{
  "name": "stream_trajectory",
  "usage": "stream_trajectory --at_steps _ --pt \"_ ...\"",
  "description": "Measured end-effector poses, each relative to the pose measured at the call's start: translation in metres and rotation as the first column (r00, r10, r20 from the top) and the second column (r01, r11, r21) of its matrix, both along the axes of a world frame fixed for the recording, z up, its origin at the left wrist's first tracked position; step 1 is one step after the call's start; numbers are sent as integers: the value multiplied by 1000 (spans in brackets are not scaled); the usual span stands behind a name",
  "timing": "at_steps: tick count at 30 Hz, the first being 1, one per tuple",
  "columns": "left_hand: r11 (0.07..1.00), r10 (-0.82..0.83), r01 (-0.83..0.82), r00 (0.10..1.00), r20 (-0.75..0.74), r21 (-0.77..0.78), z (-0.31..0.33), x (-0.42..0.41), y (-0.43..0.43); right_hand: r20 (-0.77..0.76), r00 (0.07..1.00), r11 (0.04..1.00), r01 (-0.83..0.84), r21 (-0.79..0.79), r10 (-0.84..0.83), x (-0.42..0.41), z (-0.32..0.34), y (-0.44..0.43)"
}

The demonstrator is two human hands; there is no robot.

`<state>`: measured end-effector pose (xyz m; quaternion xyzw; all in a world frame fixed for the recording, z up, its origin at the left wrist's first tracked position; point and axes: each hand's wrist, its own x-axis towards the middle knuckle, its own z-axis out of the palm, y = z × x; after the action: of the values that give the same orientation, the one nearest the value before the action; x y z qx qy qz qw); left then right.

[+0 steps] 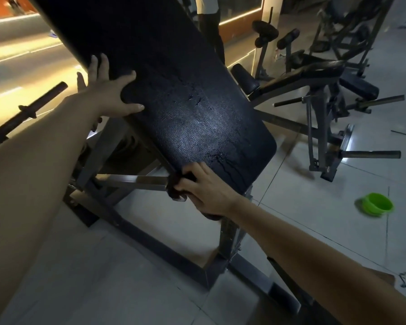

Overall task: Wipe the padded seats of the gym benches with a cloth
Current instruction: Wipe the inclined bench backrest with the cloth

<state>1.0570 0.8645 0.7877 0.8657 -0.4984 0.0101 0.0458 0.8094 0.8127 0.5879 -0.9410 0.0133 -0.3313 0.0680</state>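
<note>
A long black padded bench seat (174, 90) slopes across the middle of the view, wet streaks and droplets shining on its lower half. My left hand (108, 90) grips the pad's left edge, thumb on top and fingers wrapped around the side. My right hand (202, 191) holds a dark bunched cloth (176, 186) against the pad's lower left corner. The cloth is mostly hidden under my fingers.
The bench's steel frame (150, 240) spreads over the tiled floor below. A dark bar (26, 113) juts out at the left. Another bench with roller pads (314, 78) stands at the right. A green bowl (376, 205) lies on the floor. A person's legs (209, 22) are behind.
</note>
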Motion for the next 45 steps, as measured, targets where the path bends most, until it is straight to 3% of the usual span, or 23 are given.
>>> stream_trajectory --at_steps 7,14,19,25,31,36,40,45 --pt "1000 10 -10 1000 -7 -16 1 0 0 60 998 999 28 18 -30 68 58 -15" --pt "1000 -10 10 1000 -27 -13 -2 2 2 -5 999 999 -50 5 50 -9 -16 2" --pt "1000 6 -6 1000 -22 2 1 -4 -1 38 999 1000 12 -3 -12 -35 -46 9" --pt "999 11 -12 1000 17 33 2 -1 -4 168 976 972 101 214 -138 26 -1 16" --pt "1000 14 -15 999 37 23 2 -2 -7 171 975 956 90 278 -141 78 48 -6" --pt "1000 7 -7 1000 1 -3 0 -2 -4 161 982 956 45 289 -95 22 5 -3" --pt "1000 10 -10 1000 -4 -3 0 0 -3 119 983 946 95 310 -138 -38 -48 12" --pt "1000 14 -14 1000 5 22 0 -3 -5 167 959 929 163 331 -228 -54 -70 27"
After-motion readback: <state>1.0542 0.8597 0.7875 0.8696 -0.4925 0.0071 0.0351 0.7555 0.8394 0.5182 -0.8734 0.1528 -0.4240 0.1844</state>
